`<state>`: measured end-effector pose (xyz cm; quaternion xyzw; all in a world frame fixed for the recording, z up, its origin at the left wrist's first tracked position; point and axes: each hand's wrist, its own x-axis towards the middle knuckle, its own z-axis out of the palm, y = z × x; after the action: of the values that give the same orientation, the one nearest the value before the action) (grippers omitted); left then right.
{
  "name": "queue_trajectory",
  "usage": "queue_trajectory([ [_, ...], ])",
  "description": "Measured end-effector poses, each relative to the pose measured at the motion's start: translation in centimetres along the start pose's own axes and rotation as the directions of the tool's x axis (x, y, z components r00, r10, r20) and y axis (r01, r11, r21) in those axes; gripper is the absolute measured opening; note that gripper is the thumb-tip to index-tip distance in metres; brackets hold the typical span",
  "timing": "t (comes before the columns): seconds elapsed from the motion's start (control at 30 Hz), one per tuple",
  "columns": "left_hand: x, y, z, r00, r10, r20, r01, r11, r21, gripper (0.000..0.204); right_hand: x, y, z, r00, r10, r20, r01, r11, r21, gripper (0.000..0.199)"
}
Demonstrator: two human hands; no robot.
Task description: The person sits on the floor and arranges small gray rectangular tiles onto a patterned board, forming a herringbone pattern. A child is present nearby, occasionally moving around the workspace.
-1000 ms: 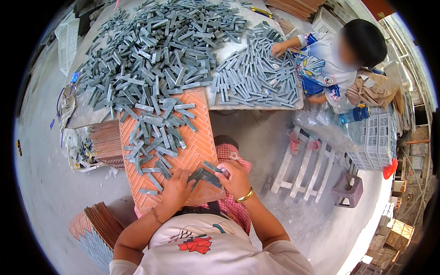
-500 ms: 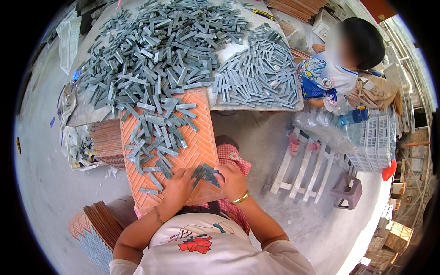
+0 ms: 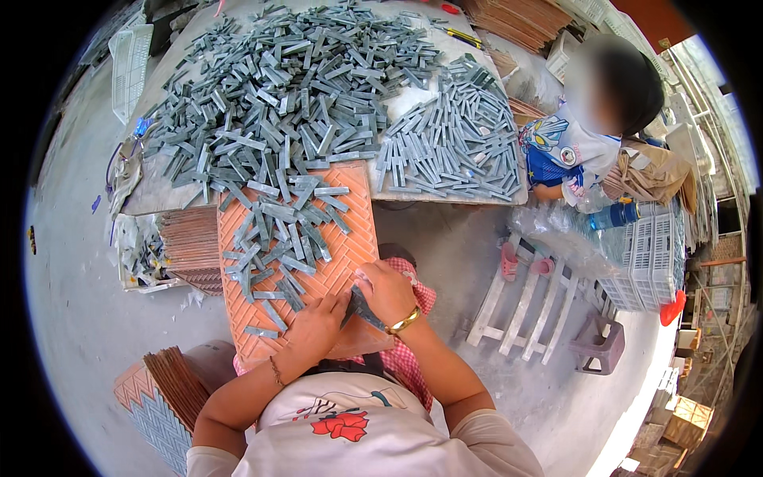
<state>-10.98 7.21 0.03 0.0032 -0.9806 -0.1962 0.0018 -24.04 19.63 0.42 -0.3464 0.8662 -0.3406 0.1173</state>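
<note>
An orange moulded tray with a herringbone pattern of grooves lies in front of me. Dark grey stone strips sit side by side in its near right corner, between my hands. My left hand rests on the tray at their left, fingers bent and pressed together; what its fingertips hold is hidden. Over the strips' far end, my right hand has its fingers drawn together, and I cannot make out what is in them. Loose stone strips spread over the tray's far and left part.
A large heap of stone strips covers the table, beside a flatter spread of strips. Stacked orange trays stand at lower left. Another person is at the right, near white crates and a pallet.
My right hand has moved up and left, from the right end of the strips to above them. My left hand has shifted slightly right and down, and the view has moved a little.
</note>
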Motion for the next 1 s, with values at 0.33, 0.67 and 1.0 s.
queue_trajectory([
  [0.33,7.0,-4.1,-2.7,0.96,0.023,-0.28,-0.014,0.999,0.033,0.045,8.0,1.4,3.3,0.976,-0.092,-0.196,0.079,0.994,-0.073,0.026],
  [0.67,6.6,-4.1,-2.6,0.932,-0.165,-0.321,0.221,0.964,0.147,0.054,-3.0,2.1,-0.6,0.999,-0.004,-0.049,0.007,0.999,0.047,0.025],
  [1.0,6.0,-4.2,-2.7,0.972,-0.104,-0.211,0.124,0.989,0.08,0.036,-4.0,1.7,-0.1,0.99,0.064,-0.127,-0.058,0.997,0.048,0.019],
])
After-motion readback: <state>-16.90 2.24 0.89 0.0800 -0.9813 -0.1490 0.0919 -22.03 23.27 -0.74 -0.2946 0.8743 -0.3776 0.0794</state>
